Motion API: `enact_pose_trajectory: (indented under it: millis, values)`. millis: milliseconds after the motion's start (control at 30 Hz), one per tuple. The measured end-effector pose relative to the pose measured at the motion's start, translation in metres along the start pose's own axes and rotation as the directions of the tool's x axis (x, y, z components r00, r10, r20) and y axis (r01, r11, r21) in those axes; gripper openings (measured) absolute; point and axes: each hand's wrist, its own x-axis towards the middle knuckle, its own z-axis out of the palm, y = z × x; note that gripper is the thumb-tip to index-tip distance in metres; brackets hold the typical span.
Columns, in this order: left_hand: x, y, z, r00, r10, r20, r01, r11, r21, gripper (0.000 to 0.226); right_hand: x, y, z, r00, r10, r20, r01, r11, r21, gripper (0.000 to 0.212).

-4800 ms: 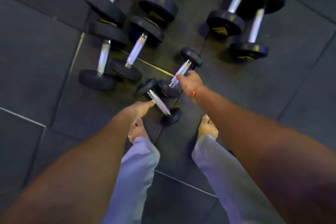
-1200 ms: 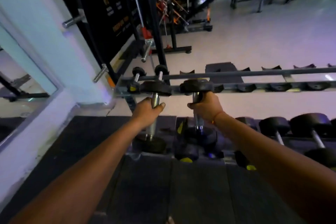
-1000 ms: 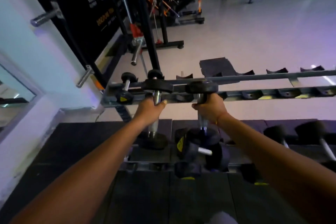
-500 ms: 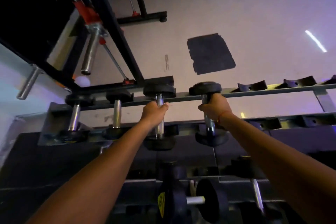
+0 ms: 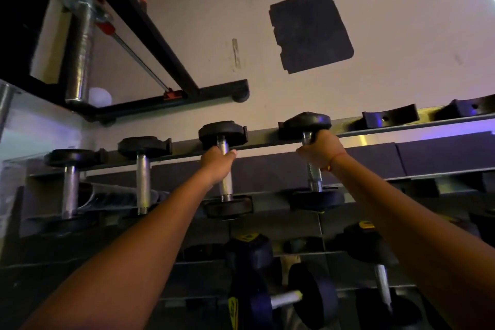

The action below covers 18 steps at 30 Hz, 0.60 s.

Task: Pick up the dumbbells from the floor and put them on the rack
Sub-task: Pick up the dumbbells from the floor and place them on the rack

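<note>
- Pale gym floor filled the upper half of the view, with a dark mat patch lying at 1 o'clock and a black machine frame with a chrome sleeve at 10 o'clock.
- A dumbbell rack ran across the middle of the view from 9 o'clock to 3 o'clock, its far rail carrying black saddles.
- The left hand was curled round the chrome handle of the left dumbbell, fingers wrapped and thumb on top.
- The left dumbbell lay across the top tier, its far head resting at the far rail and its near head at the near rail.
- The right hand was wrapped round the upper part of the handle of the right dumbbell; an orange thread circled the wrist.
- The right dumbbell sat one slot toward 3 o'clock from the left one, its far head tilted at the far rail; whether the head was fully seated could not be told.
- Two more racked dumbbells occupied the top tier toward 9 o'clock, apart from both hands.
- Larger dumbbells with yellow marks lay on the lower tiers at 6 o'clock.
</note>
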Motion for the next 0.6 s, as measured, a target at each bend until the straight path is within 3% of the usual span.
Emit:
enact_pose_trajectory:
  millis: [167,300,400,533,600]
  values:
    - [-0.011,0.009,-0.015,0.999,-0.001,0.042,-0.006,0.983,0.181,0.044,-0.008,-0.005,0.004,0.999,0.005,-0.041,-0.005,1.000,-0.009,0.018]
    - [-0.039,0.020,-0.030,0.994,0.113,-0.001,-0.103,0.913,0.395,0.040,-0.032,-0.001,0.003,0.997,-0.031,-0.074,0.027,0.998,-0.058,0.031]
    - [-0.073,0.024,-0.040,0.973,0.229,-0.033,-0.195,0.888,0.416,0.037,-0.072,0.001,-0.002,0.988,-0.087,-0.126,0.075,0.993,-0.094,0.044]
    - [-0.131,0.019,-0.045,0.902,0.431,-0.029,-0.378,0.820,0.430,0.038,-0.154,0.007,-0.014,0.934,-0.219,-0.281,0.189,0.973,-0.129,0.059]
    - [-0.163,0.016,-0.042,0.814,0.580,0.014,-0.510,0.703,0.496,0.054,-0.206,0.018,-0.022,0.878,-0.288,-0.382,0.237,0.955,-0.177,0.060]
